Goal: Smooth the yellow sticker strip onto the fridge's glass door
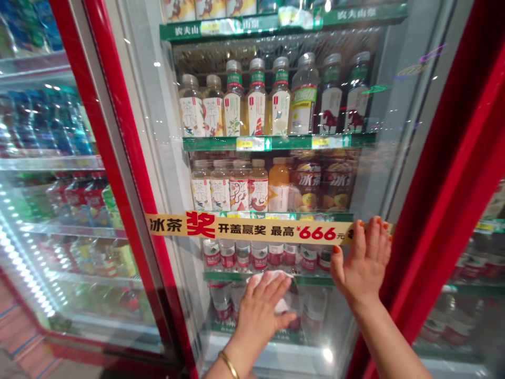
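My left hand (260,310), with a gold bangle at the wrist, presses a crumpled white cloth or tissue (282,304) against the glass door (335,316) of a drinks fridge. White edges show above the fingertips and beside the thumb; the rest is hidden under the palm. Higher and to the right, my right hand (365,260) lies on the same glass with fingers stretched and orange nails, holding nothing. Its fingertips cover the right end of a yellow printed strip (252,229) that runs across the door.
Behind the glass, bottled drinks (256,100) stand on green-edged shelves (284,142). Red door frames (437,210) rise on both sides. Another fridge with lit shelves (51,163) is at the left, and more bottles (445,321) show at the right. Reflections spot the glass.
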Action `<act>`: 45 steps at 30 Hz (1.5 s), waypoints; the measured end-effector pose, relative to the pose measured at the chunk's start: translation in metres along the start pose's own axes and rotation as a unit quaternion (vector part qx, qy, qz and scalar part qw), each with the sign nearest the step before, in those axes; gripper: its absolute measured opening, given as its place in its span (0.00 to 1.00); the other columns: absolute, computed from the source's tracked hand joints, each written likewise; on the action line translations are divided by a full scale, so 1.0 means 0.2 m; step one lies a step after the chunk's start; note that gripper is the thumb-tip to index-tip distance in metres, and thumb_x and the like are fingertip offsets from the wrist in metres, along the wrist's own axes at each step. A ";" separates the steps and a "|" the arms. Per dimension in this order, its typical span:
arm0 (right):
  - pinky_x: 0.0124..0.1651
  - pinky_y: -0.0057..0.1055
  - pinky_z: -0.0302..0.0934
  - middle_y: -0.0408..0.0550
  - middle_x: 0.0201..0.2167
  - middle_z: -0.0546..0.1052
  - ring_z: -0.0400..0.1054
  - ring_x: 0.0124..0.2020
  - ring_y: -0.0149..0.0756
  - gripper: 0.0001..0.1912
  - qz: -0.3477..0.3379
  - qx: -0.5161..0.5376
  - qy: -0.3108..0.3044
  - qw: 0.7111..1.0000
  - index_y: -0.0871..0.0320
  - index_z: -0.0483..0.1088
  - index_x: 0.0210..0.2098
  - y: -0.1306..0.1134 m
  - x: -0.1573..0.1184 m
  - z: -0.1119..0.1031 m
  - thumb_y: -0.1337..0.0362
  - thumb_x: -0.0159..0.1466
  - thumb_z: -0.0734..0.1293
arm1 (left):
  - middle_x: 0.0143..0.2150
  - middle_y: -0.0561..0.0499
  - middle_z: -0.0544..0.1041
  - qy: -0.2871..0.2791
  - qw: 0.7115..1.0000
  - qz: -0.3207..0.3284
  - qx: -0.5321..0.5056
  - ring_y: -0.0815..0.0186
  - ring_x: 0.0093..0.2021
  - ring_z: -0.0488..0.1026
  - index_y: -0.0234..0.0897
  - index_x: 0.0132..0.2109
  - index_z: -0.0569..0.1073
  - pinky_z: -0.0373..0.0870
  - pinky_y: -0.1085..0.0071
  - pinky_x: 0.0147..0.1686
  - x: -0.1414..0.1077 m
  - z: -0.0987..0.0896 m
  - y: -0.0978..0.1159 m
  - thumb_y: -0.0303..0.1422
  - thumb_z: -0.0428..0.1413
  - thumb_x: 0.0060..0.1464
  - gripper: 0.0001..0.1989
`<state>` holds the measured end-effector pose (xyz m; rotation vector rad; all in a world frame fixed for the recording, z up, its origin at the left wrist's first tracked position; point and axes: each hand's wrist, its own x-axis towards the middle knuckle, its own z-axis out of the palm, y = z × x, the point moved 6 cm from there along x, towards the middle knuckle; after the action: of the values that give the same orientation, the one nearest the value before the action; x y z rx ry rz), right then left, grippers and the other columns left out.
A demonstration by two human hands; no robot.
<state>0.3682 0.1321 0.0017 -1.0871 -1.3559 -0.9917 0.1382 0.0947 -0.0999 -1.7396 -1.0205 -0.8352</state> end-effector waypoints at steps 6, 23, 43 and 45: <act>0.78 0.67 0.48 0.58 0.85 0.43 0.45 0.82 0.66 0.46 0.010 0.000 -0.003 1.000 0.55 0.39 0.84 -0.01 -0.01 0.01 0.57 0.73 0.62 | 0.85 0.35 0.38 0.042 0.951 -0.306 0.015 0.46 0.85 0.31 0.33 0.82 0.35 0.37 0.37 0.82 0.04 -0.16 -0.79 0.48 0.46 0.73 0.44; 0.79 0.73 0.41 0.46 0.84 0.47 0.39 0.83 0.67 0.44 -0.059 0.017 -0.009 0.998 0.39 0.47 0.82 -0.06 -0.01 -0.01 0.52 0.71 0.67 | 0.85 0.35 0.40 0.046 0.962 -0.268 0.009 0.45 0.85 0.28 0.32 0.82 0.38 0.34 0.34 0.81 0.25 -0.16 -0.73 0.55 0.43 0.73 0.45; 0.81 0.70 0.44 0.46 0.84 0.47 0.40 0.84 0.63 0.47 -0.067 0.008 0.007 0.998 0.41 0.47 0.82 -0.07 0.00 -0.03 0.54 0.70 0.70 | 0.83 0.51 0.57 0.017 0.998 -0.066 -0.009 0.56 0.86 0.34 0.51 0.82 0.47 0.29 0.46 0.83 0.29 -0.04 -0.27 0.59 0.46 0.70 0.42; 0.80 0.71 0.44 0.46 0.84 0.46 0.39 0.84 0.64 0.48 -0.071 0.002 0.004 0.997 0.41 0.47 0.82 -0.07 0.00 -0.03 0.54 0.69 0.71 | 0.81 0.55 0.60 0.020 0.999 -0.034 -0.008 0.62 0.85 0.34 0.55 0.82 0.46 0.28 0.51 0.84 0.11 -0.01 -0.25 0.57 0.48 0.70 0.41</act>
<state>0.3562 0.1235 0.0027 -0.9940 -1.4438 -1.0945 0.1027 0.1096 -0.0628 -1.7031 -1.0533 -0.9195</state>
